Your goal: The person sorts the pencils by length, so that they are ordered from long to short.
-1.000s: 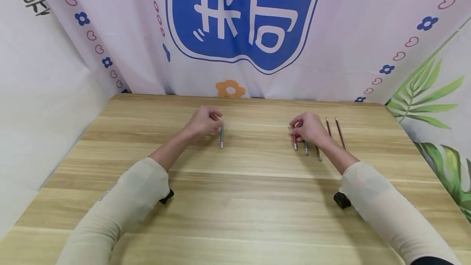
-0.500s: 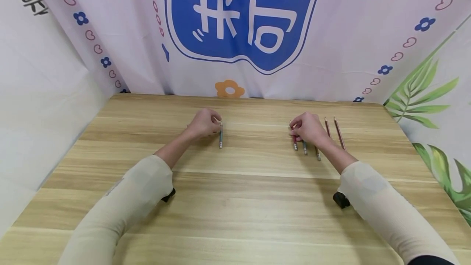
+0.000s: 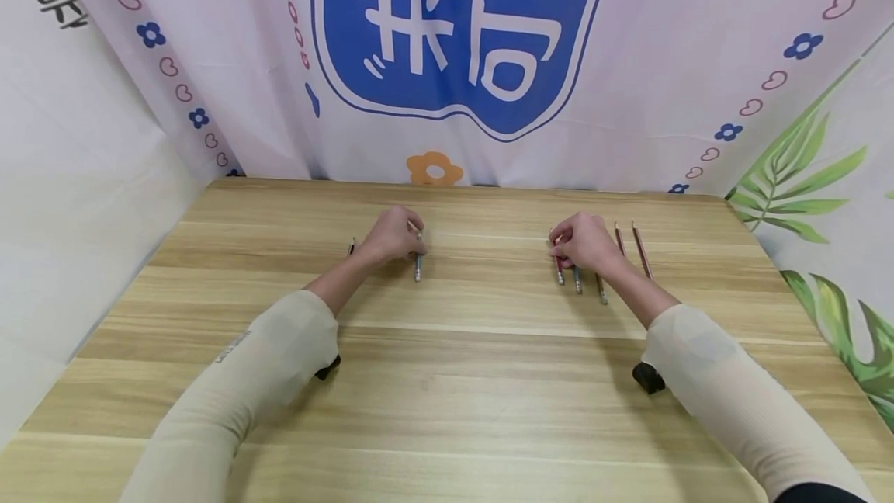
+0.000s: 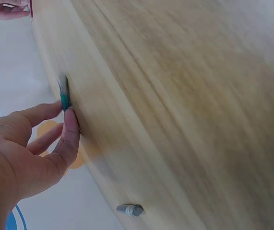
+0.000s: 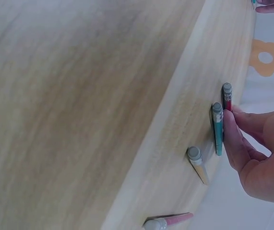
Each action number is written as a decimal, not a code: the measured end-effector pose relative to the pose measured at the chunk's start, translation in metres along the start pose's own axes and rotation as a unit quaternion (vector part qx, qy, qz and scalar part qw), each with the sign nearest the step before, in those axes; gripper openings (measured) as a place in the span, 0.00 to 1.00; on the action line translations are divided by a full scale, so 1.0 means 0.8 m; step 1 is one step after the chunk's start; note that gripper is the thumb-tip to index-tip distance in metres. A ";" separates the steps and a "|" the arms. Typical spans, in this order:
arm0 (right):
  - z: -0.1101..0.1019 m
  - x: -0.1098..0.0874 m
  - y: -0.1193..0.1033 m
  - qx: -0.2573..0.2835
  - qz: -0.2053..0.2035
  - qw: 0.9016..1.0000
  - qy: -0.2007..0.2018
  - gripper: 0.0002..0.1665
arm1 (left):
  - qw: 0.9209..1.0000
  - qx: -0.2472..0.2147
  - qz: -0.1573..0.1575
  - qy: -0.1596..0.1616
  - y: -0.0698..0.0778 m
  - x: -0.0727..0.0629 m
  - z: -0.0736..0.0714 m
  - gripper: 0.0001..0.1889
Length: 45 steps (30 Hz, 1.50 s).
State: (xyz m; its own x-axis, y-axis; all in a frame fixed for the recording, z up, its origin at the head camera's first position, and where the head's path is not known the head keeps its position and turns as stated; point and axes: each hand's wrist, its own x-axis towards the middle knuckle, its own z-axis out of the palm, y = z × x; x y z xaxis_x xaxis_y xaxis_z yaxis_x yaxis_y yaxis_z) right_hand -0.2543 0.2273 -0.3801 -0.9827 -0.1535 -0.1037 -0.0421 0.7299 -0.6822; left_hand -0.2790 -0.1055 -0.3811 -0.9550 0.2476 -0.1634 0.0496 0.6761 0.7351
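In the head view my left hand (image 3: 394, 235) pinches a teal pencil (image 3: 418, 268) between thumb and finger, its eraser end pointing toward me. The left wrist view has the same pencil (image 4: 65, 98) at the fingertips, close over the table. On the right, my right hand (image 3: 583, 243) pinches a red pencil (image 3: 559, 274), eraser end also toward me. Beside it lie another teal pencil (image 5: 218, 127) and a yellowish pencil (image 5: 197, 165), partly covered by the hand in the head view.
Two reddish pencils (image 3: 641, 251) lie farther right, beyond the right wrist. A dark pencil (image 3: 351, 248) lies behind the left wrist; its grey end (image 4: 131, 210) shows in the left wrist view. A printed curtain (image 3: 363, 154) hangs along the wooden table's (image 3: 447, 394) back edge.
My left forearm has shifted a little to the right, and the dark pencil behind it has come into view. The right hand stays in place on the red pencil.
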 end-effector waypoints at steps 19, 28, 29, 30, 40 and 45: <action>0.000 0.000 -0.001 0.000 0.010 1.000 -0.012 0.13 | 1.000 -0.005 -0.007 -0.016 0.018 0.007 0.014 0.18; -0.001 0.001 -0.002 0.002 0.019 1.000 -0.017 0.15 | 0.996 -0.082 -0.007 -0.031 0.033 0.010 0.025 0.13; -0.001 0.002 -0.002 0.003 0.019 1.000 -0.017 0.15 | 0.995 -0.092 -0.009 -0.031 0.035 0.011 0.026 0.12; -0.001 0.003 -0.002 0.005 0.020 1.000 -0.017 0.15 | 0.994 -0.104 -0.012 -0.032 0.037 0.012 0.028 0.12; -0.001 0.002 -0.003 0.003 0.015 1.000 -0.017 0.14 | 0.976 -0.214 -0.035 -0.030 0.057 0.023 0.051 0.14; 0.000 0.003 -0.002 0.005 0.012 1.000 -0.016 0.14 | 0.965 -0.255 -0.053 -0.033 0.065 0.030 0.062 0.16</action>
State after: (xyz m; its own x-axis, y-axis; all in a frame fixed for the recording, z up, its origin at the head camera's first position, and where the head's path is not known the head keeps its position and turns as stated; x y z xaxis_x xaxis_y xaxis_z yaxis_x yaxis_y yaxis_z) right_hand -0.2568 0.2256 -0.3790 -0.9772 -0.1578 -0.1423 -0.0176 0.7275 -0.6859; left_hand -0.2846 -0.0300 -0.3791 -0.9253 0.2512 -0.2840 -0.2131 0.2751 0.9375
